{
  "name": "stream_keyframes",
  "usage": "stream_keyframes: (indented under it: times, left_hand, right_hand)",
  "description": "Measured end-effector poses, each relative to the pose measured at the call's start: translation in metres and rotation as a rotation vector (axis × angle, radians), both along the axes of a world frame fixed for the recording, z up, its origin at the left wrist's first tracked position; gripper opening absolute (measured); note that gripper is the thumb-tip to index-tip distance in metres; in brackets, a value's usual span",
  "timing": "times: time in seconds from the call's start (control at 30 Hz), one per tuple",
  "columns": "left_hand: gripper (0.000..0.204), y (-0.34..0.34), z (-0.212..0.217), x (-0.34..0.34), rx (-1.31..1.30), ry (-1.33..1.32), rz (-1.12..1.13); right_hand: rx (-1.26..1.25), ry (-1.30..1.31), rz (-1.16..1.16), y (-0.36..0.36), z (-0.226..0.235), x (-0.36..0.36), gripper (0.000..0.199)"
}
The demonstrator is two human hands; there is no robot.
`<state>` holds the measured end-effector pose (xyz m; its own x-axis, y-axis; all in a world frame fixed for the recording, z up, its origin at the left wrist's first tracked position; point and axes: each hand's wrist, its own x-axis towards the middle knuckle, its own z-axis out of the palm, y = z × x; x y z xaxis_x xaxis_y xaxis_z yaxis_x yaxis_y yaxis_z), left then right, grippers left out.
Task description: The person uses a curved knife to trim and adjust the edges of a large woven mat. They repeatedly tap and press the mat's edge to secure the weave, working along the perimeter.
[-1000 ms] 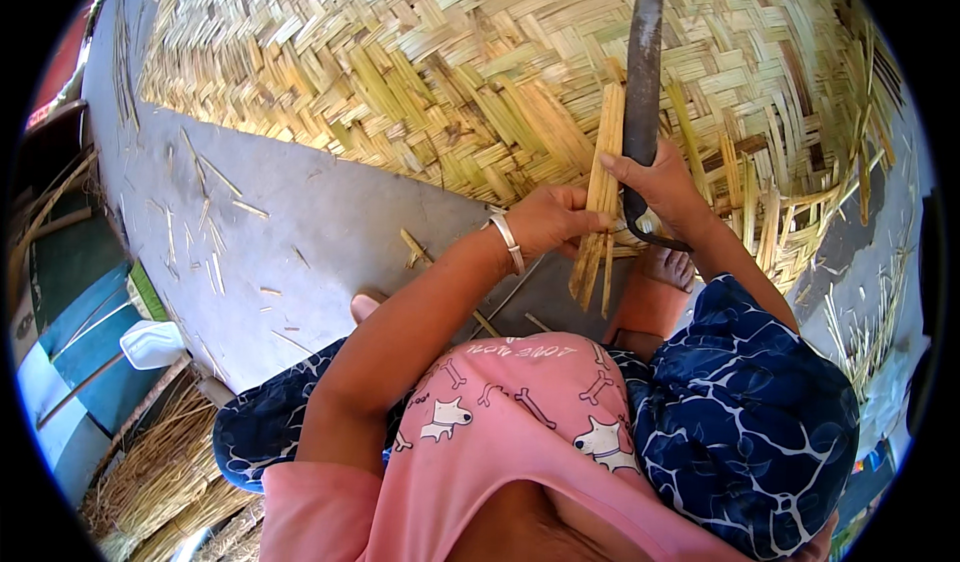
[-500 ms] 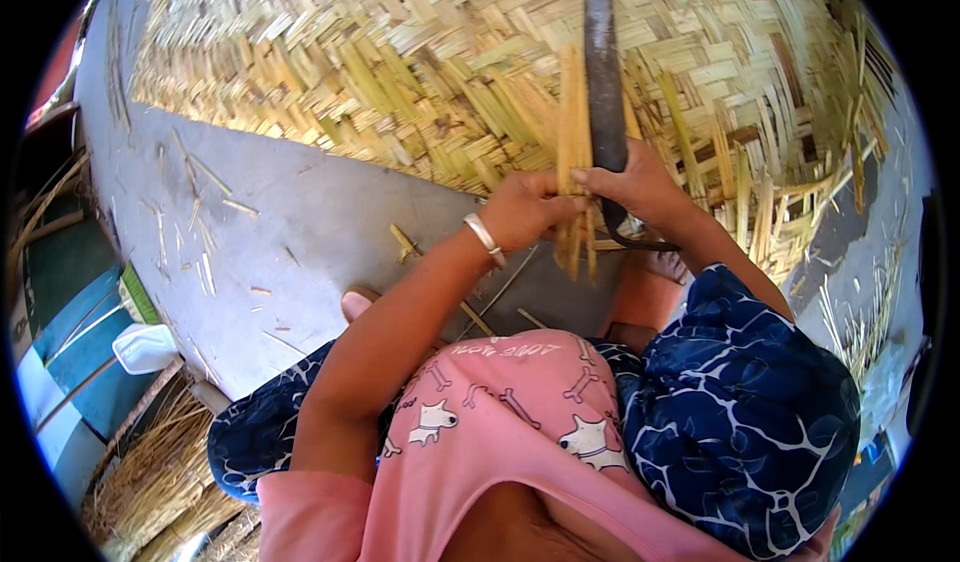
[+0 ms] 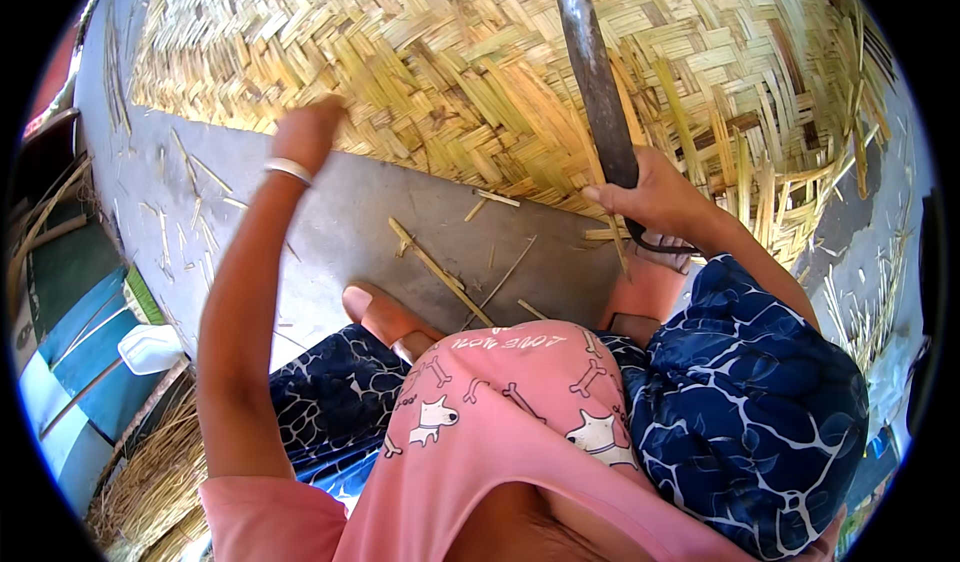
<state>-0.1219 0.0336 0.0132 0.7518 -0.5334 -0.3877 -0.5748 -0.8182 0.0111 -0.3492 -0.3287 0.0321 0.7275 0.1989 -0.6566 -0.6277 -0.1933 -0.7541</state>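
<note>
My right hand (image 3: pixel 655 197) is closed round the lower part of a long machete (image 3: pixel 600 77) with a dark, worn blade. The blade points away from me over a large woven mat (image 3: pixel 400 22) of pale and yellow-green strips. Beside my right thumb a narrow yellow strip (image 3: pixel 596 158) runs down past the mat's near edge. My left hand (image 3: pixel 308 134), a white bangle on its wrist, is far over to the left at that same edge. Motion blurs its fingers, which look bent, and whether anything is in them is hidden.
Cut strip pieces (image 3: pixel 430 262) lie scattered on the grey floor (image 3: pixel 350 207) between my feet and the mat. At the lower left are a white plastic container (image 3: pixel 150 349), a green brush (image 3: pixel 141 295) and a bundle of dry straw (image 3: pixel 150 477). More loose strips (image 3: pixel 860 327) lie on the right.
My left hand has let go of the bunch of strips and swung left, away from my right hand. The machete's tip has tilted left. Short strip pieces now lie by the mat's near edge.
</note>
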Motion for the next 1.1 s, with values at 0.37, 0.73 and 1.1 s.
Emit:
stream_keyframes:
  times: [0.37,0.73,1.1]
  left_hand:
    - [0.025,-0.053,0.002,-0.037,-1.01,0.689,0.99]
    - [0.016,-0.079,-0.03,-0.051,-1.04,0.656,0.93]
    - [0.023,-0.083,-0.033,-0.055,-1.091,0.609,0.929]
  right_hand:
    - [0.161,-0.157,0.008,0.052,-0.01,-0.014,0.028]
    - [0.189,-0.014,-0.122,0.04,-0.026,-0.027,0.019]
    - [0.095,0.047,-0.183,0.045,-0.063,-0.043,0.018]
